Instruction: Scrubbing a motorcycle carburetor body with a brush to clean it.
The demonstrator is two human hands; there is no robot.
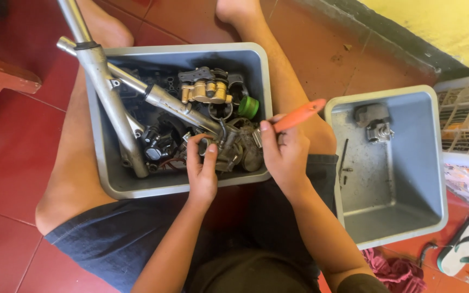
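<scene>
I sit on a red tiled floor with a grey plastic tub (185, 50) between my legs. It is full of greasy metal engine parts. My left hand (202, 168) grips a dirty carburettor-like part (226, 152) at the tub's near edge. My right hand (283, 154) holds a tool with an orange handle (299, 115), its working end down against that part. Two long silver fork tubes (109, 92) lean out of the tub to the upper left. A gold brake caliper (207, 92) and a green cap (248, 107) lie at the tub's far side.
A second grey tub (403, 222) stands at my right with one small metal part (378, 127) and loose screws in it. A white crate (465, 111), a plastic bag, a sandal (468, 244) and a pink rag (392, 271) lie further right. Red wood furniture (1, 73) is at left.
</scene>
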